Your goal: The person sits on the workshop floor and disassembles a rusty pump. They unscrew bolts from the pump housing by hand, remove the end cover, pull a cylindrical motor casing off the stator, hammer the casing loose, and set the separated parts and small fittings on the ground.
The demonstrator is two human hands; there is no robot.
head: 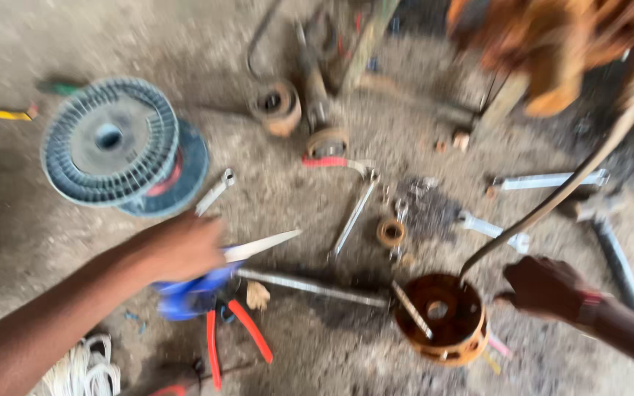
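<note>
My left hand (185,246) is clenched around the blue-handled scissors (240,257), blades pointing toward the rusty orange motor housing (442,319) on the dirt floor (332,359). My right hand (548,286) rests against that housing's right rim, fingers curled (I cannot tell what they grip). Red-handled pliers (232,334) lie left of the housing, below the scissors.

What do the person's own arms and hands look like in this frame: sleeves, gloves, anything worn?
Both forearms are bare, with no sleeves in view and no gloves. The left hand shows nothing worn. The right hand has a reddish band at the wrist. The picture is blurred, so finer detail cannot be told.
</note>
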